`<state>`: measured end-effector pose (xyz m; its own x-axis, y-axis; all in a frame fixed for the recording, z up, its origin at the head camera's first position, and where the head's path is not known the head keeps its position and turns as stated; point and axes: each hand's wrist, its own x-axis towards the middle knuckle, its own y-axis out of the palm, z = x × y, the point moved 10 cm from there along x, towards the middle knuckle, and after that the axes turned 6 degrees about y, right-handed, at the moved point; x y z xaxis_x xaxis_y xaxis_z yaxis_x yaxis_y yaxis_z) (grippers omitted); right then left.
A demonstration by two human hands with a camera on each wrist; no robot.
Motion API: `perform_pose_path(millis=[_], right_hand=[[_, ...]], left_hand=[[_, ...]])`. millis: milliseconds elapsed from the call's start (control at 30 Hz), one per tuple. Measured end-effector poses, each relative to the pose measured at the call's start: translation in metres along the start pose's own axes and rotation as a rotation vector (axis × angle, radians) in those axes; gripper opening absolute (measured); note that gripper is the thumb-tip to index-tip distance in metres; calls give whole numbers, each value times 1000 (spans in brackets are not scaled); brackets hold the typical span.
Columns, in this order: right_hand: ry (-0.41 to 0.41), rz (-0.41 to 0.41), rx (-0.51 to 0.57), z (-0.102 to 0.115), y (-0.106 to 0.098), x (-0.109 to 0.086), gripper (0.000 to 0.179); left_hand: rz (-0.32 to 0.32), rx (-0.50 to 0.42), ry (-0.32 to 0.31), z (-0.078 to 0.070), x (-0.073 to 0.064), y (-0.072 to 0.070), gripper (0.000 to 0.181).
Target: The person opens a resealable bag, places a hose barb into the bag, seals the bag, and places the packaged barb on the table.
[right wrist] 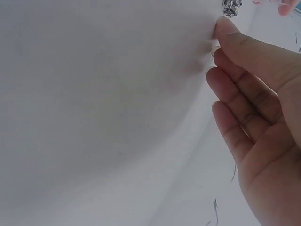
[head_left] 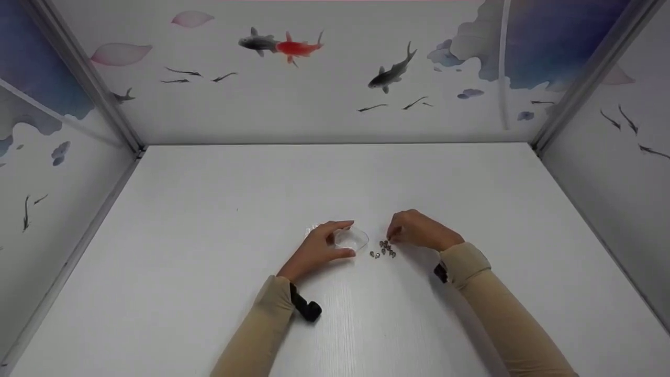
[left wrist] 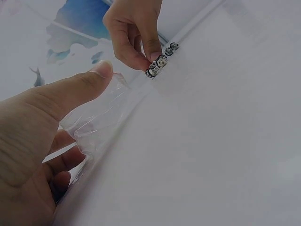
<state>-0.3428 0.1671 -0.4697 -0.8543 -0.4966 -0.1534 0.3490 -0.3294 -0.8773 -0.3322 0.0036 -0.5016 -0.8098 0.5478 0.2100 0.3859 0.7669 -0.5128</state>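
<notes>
My left hand (head_left: 317, 247) holds a clear, thin-walled plastic container (head_left: 352, 239) between thumb and fingers, with the container's mouth toward the right. In the left wrist view the container (left wrist: 101, 117) lies tilted low over the table, its walls creased and see-through. Small silvery, dark-rimmed beads (head_left: 386, 248) lie in a loose cluster just right of it. Over the cluster's far right edge is my right hand (head_left: 419, 229), thumb and forefinger tips close together at the beads (left wrist: 157, 65). Whether a bead sits between those fingertips is hidden.
A white table (head_left: 335, 324) spreads around both hands. Printed panels with fish (head_left: 390, 76) stand at the back and both sides. Behind the left hand a bit of shiny clear plastic (head_left: 311, 229) shows. Each wrist carries a black camera strap (head_left: 306, 308).
</notes>
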Motion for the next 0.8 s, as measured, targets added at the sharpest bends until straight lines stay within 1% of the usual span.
perform_pose_path(millis=[100, 200, 300, 433, 533, 800], right_hand=[[-24, -4, -21, 2, 0, 1, 12], [-21, 8, -49, 2, 1, 1, 12], [10, 34, -75, 1, 4, 1, 12], [31, 56, -103, 0, 6, 0, 12], [32, 57, -108, 0, 6, 0, 12], [22, 40, -77, 4, -1, 0, 13]], left_hand=[[1, -12, -20, 1, -1, 0, 69], [1, -24, -40, 3, -1, 0, 69], [2, -22, -39, 2, -2, 0, 70], [1, -21, -34, 1, -2, 0, 70], [-4, -16, -29, 0, -3, -1, 69], [-5, 3, -5, -3, -1, -1, 70]])
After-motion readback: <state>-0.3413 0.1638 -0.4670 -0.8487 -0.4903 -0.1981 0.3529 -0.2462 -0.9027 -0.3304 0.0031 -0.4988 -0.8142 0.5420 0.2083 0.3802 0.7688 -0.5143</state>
